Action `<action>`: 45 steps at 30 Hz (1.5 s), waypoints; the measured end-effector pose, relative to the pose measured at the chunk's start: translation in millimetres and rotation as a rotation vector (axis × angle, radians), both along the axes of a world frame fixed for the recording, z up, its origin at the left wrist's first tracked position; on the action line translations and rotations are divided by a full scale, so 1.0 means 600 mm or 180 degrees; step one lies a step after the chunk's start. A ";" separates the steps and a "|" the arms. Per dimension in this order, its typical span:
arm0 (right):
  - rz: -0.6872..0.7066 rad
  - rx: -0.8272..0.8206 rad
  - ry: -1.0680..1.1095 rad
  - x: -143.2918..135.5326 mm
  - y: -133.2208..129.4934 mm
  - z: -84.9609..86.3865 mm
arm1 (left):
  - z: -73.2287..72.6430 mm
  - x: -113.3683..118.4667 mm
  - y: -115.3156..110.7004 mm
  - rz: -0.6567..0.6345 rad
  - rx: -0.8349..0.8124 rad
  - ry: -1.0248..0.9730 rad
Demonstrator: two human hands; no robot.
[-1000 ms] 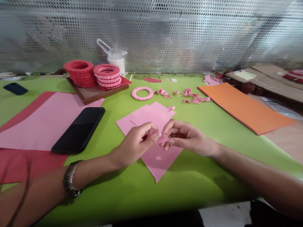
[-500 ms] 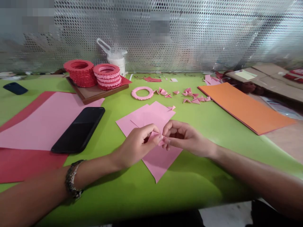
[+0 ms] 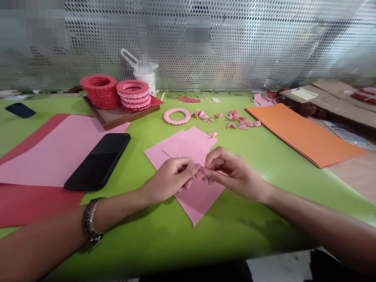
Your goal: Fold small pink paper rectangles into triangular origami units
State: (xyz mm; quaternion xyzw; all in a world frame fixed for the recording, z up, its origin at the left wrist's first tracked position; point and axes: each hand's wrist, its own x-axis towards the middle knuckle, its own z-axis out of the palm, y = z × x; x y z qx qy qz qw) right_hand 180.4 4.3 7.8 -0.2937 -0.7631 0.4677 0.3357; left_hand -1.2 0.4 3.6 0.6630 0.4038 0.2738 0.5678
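A green table [image 3: 132, 243] runs up to a perforated metal screen [image 3: 249, 51], and whatever lies beyond the screen is a blur, with blocky grey patches over parts of it. The pink sheets [image 3: 202, 201] lie overlapping on the table, their middle covered by the two hands. A small piece of pink paper [image 3: 192, 163] is held just above these sheets; most of it is behind the fingers, so it looks folded, but its shape is hard to be sure of.

The left arm comes in from the left of the sheets, a bracelet [image 3: 92, 221] at the wrist. The left hand [image 3: 166, 180] is nearly closed, thumb pressed over the paper against the curled forefinger. The right hand [image 3: 239, 174] comes from the right of the sheets, fingers curled, thumb and fingertips pinched at the paper's other end. Both forearms are cut off by the frame.

Beyond the sheets and to their left, a brown tray [image 3: 116, 116] bears a stack of red rings [image 3: 101, 98] and a stack of pink and red rings [image 3: 134, 102]. Behind it, a white cup [image 3: 150, 81], partly hidden, has clear plastic at its top; its contents cannot be made out. A phone [image 3: 98, 162] lies left of the sheets, folded scraps [image 3: 243, 125] beyond them to the right.
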 end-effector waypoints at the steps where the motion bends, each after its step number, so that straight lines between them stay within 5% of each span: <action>1: -0.0013 0.0279 0.0003 0.000 0.000 0.000 | 0.000 0.000 0.001 -0.0032 -0.0064 -0.0044; 6: 0.0042 0.1627 -0.0255 0.006 0.005 0.003 | 0.005 -0.002 0.004 -0.0263 -0.0377 -0.0368; 11: 0.0124 0.2128 -0.0513 0.011 0.007 0.004 | 0.006 -0.003 0.004 -0.0272 -0.0578 -0.0367; 17: 0.0177 0.1868 -0.0476 0.010 0.008 0.005 | 0.000 -0.002 0.004 -0.0356 -0.0628 -0.0435; 29: -0.0306 0.0459 -0.0268 -0.001 0.000 0.000 | 0.002 0.004 -0.008 -0.0465 -0.0078 -0.0033; 40: -0.0381 0.1209 -0.0407 -0.005 -0.005 -0.005 | -0.007 0.012 -0.012 -0.0289 0.0449 0.0128; 45: -0.0420 0.0790 -0.0402 -0.004 -0.001 -0.003 | -0.010 0.008 -0.012 -0.0219 0.0346 0.0079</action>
